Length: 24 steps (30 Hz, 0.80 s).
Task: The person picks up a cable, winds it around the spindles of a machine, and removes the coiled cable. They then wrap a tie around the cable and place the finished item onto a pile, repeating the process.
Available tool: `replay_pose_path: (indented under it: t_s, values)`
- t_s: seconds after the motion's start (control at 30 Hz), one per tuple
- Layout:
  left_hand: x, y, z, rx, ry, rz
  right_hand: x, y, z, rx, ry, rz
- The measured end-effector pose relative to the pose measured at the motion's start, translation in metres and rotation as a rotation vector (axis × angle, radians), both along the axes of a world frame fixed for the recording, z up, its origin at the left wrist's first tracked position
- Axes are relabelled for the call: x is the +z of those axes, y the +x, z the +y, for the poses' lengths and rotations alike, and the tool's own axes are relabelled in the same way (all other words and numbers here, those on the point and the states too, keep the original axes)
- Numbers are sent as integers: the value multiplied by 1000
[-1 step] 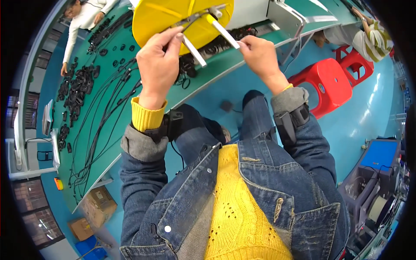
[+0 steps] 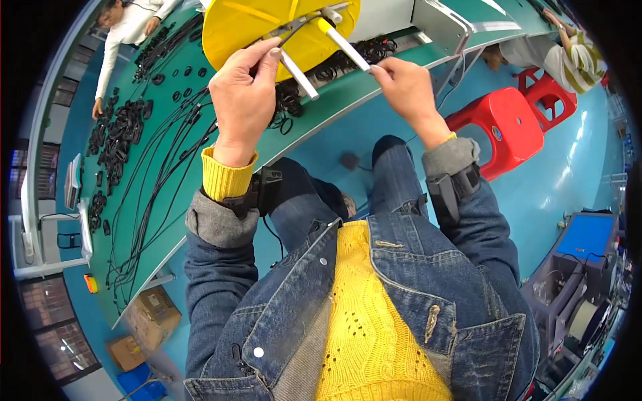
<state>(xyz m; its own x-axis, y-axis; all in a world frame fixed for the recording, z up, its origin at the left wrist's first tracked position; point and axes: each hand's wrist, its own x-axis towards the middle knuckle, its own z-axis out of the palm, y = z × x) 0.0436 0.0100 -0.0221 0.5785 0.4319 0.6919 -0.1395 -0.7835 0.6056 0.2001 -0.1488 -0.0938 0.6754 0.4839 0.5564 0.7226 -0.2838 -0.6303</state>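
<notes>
A yellow round disc (image 2: 251, 23) stands at the far edge of the green bench (image 2: 167, 220), with a metal bracket (image 2: 301, 23) and two white rods sticking out of it. My left hand (image 2: 242, 100) is closed at the inner white rod (image 2: 299, 75), pinching what looks like a thin dark cable near the bracket. My right hand (image 2: 406, 87) pinches the near tip of the outer white rod (image 2: 344, 43), which has a yellow end at the bracket. Both hands are raised above my knees.
Long black cables (image 2: 150, 194) and coiled black bundles (image 2: 117, 123) lie on the green bench. A person in white (image 2: 130, 30) works at the far left, another in a striped top (image 2: 568, 57) at the far right. Red stools (image 2: 508, 127) stand right; cardboard boxes (image 2: 150, 314) sit lower left.
</notes>
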Motion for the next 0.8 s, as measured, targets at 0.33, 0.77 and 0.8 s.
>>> replay_pose_path:
  t_s: [0.33,0.77,0.8]
  values:
    - [-5,-18,-9,160,256,-19,-38,-19,-67,-42,-129,283]
    - [16,-43,-21,194,254,32,-27,-23,-60,4,-129,346]
    - [15,-43,-22,196,254,29,-28,-23,-59,13,-143,345]
